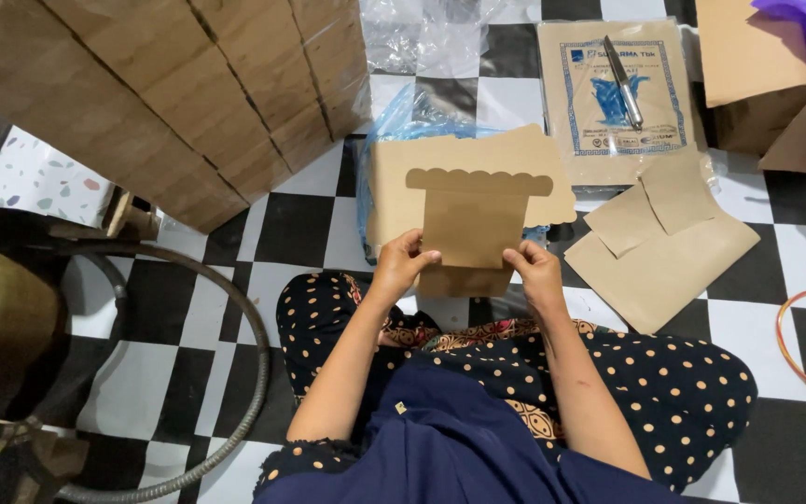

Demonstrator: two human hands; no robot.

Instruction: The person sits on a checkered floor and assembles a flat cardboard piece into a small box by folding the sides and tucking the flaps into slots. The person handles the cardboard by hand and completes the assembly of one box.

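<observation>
Brown paper bag, both hands gripping

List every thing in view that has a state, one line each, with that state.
Left hand: gripping the cardboard cutout's left edge.
Right hand: gripping its right edge.
Cardboard cutout: flat, unfolded, held up, scalloped edge on top.
Stack of cutouts: lying flat on blue plastic.
Knife: lying on a printed packet, untouched.
Brown paper: torn open, flat on the floor.
Cardboard boxes: closed, stacked.
</observation>
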